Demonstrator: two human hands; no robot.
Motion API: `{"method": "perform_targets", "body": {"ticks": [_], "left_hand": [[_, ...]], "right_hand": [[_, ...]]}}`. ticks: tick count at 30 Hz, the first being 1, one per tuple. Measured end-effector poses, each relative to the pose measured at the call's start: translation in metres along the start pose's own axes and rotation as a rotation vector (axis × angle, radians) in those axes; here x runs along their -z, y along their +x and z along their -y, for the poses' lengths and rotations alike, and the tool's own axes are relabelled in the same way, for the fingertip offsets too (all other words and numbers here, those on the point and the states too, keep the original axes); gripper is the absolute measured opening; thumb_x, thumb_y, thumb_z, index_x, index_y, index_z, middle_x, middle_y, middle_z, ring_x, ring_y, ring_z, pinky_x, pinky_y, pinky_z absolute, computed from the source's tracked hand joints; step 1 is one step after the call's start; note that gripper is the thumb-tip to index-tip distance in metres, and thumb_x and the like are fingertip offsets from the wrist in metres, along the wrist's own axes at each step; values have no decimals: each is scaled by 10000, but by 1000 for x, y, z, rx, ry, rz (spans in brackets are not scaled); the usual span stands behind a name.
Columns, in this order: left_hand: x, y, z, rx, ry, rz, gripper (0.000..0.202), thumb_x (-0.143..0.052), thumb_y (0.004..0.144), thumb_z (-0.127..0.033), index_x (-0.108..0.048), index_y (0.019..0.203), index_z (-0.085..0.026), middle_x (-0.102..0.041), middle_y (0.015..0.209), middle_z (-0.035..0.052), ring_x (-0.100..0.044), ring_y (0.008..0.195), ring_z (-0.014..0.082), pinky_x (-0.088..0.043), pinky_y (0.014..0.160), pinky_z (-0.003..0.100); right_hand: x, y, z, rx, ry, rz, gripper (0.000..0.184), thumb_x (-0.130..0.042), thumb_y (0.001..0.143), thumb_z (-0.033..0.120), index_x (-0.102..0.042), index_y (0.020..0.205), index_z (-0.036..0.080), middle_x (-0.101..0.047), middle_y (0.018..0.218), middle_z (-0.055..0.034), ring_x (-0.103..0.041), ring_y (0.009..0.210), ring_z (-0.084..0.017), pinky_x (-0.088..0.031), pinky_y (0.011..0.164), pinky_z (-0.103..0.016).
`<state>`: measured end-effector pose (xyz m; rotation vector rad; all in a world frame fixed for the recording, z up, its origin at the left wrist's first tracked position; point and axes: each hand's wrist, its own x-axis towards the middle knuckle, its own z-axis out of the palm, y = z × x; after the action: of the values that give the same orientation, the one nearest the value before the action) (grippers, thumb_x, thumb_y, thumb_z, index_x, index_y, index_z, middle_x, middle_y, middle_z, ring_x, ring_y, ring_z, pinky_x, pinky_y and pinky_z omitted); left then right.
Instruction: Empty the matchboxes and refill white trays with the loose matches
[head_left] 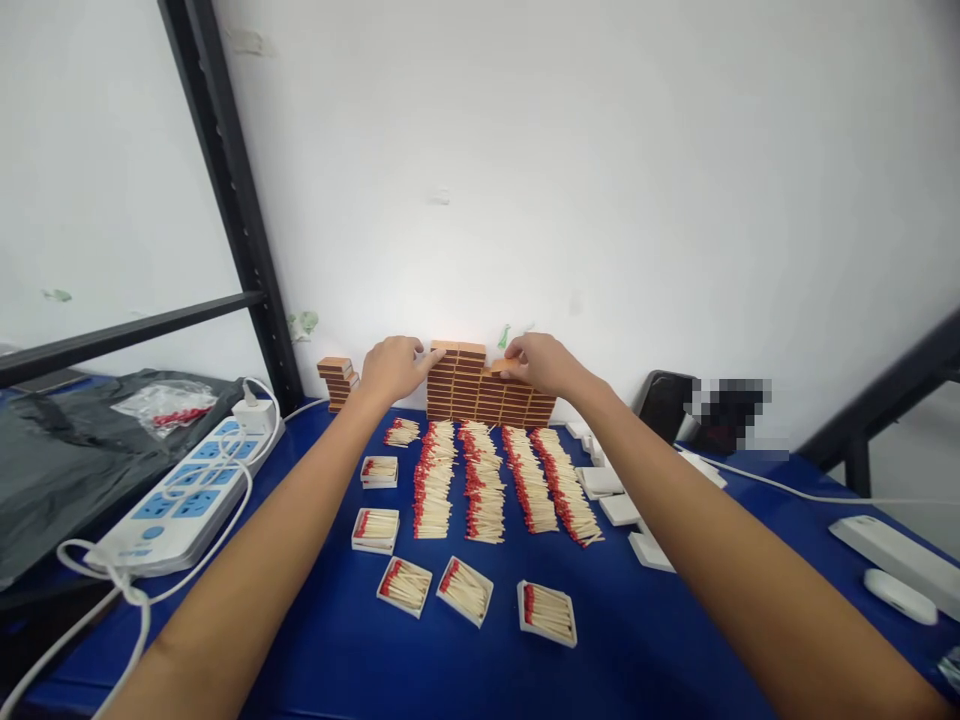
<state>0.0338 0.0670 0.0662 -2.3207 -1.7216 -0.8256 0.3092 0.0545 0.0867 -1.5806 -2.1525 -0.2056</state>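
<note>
A stack of orange matchbox sleeves (480,392) stands against the white wall at the back of the blue table (630,640). My left hand (391,367) rests closed against the stack's top left corner, its forefinger touching the upper sleeves. At the top right, my right hand (541,362) pinches one orange sleeve (501,366). A smaller pile of sleeves (339,381) sits to the left. In front lie several long rows of red-tipped matches (495,482) and several open white trays filled with matches (465,590).
A white and blue power strip (187,495) with a plugged charger and white cables lies at the left, beside a black bag (60,440). Empty white trays (615,495) sit at the right, with a white strip (896,550), a white mouse-like object (900,596) and a black metal frame.
</note>
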Motion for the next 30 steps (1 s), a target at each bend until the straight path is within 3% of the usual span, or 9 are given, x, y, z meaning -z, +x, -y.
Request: {"method": "perform_targets", "body": {"ticks": [7, 15, 21, 26, 28, 30], "left_hand": [[-10, -1, -2, -25, 31, 44, 663, -445, 1014, -732, -813, 992, -180, -791, 1035, 156, -723, 986, 327, -527, 843, 410], [-17, -3, -4, -49, 75, 35, 633, -453, 1030, -685, -800, 900, -171, -773, 933, 167, -716, 900, 320, -504, 764, 403], [-15, -3, -5, -46, 76, 40, 606, -474, 1027, -671, -797, 882, -179, -773, 946, 161, -712, 898, 312, -500, 768, 394], [-9, -2, -3, -25, 59, 34, 569, -490, 1024, -651, -805, 915, -190, -786, 981, 152, -710, 908, 307, -507, 785, 397], [-3, 0, -1, -2, 41, 11, 554, -508, 1011, -651, -805, 931, -191, -788, 976, 149, -708, 907, 318, -511, 795, 415], [5, 1, 1, 20, 22, -28, 544, -527, 994, -660, -801, 934, -193, -785, 959, 146, -704, 909, 328, -512, 809, 432]], "right_hand": [[-18, -8, -9, 31, 50, -27, 138, -806, 868, 220, -758, 988, 173, -753, 1013, -107, -670, 889, -247, -482, 790, -359], [-27, -4, -3, 53, 72, -50, 88, -782, 895, 188, -735, 968, 178, -741, 1021, -100, -665, 900, -240, -485, 813, -352], [-22, -9, 2, 40, 65, -73, 114, -762, 923, 262, -724, 992, 180, -737, 1046, -116, -658, 908, -255, -487, 806, -375], [-2, -39, 9, -22, 171, -159, 165, -690, 960, 352, -716, 978, 190, -740, 1004, -103, -646, 843, -233, -489, 796, -390], [14, -61, 14, -19, 293, -16, 213, -679, 956, 412, -720, 959, 204, -742, 928, -77, -642, 805, -220, -490, 744, -368], [33, -86, 20, 30, 400, 326, 288, -699, 930, 496, -735, 978, 215, -751, 904, -67, -658, 804, -220, -492, 699, -346]]}}
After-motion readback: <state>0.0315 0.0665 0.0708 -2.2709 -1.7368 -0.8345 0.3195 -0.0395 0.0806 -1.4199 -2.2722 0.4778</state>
